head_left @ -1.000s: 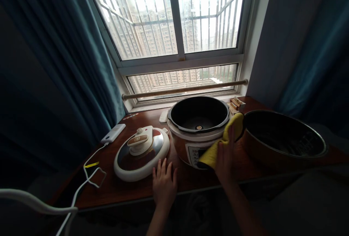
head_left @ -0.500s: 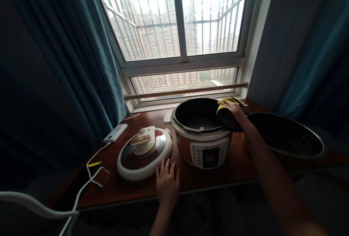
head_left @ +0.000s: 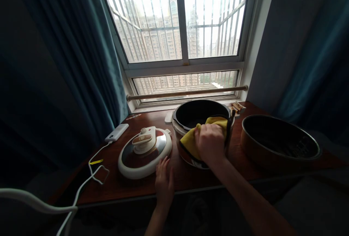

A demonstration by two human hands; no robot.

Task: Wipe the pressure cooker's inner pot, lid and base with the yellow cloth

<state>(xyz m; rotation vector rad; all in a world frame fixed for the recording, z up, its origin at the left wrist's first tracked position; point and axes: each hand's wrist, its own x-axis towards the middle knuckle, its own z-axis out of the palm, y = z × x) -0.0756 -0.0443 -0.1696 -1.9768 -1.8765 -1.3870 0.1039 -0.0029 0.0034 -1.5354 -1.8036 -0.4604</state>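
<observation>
An open electric pressure cooker [head_left: 188, 114] stands on the wooden table [head_left: 131, 188] below the window. My right hand [head_left: 210, 142] is closed on a yellow cloth [head_left: 188, 139] and presses it over the cooker's front rim, covering the control panel. My left hand [head_left: 164, 181] lies flat on the table with fingers stretched out, its fingertips just beside the cooker's lid [head_left: 144, 151], which lies to the left of the cooker.
A large dark metal inner pot [head_left: 278, 142] sits at the right of the table. A white power bank [head_left: 116, 132] with a white cable [head_left: 92, 172] lies at the left. Teal curtains hang on both sides; a wooden rod [head_left: 188, 92] crosses the window sill.
My right hand has brought the cloth from the cooker's far right rim round to its front rim. My left hand stayed flat on the table.
</observation>
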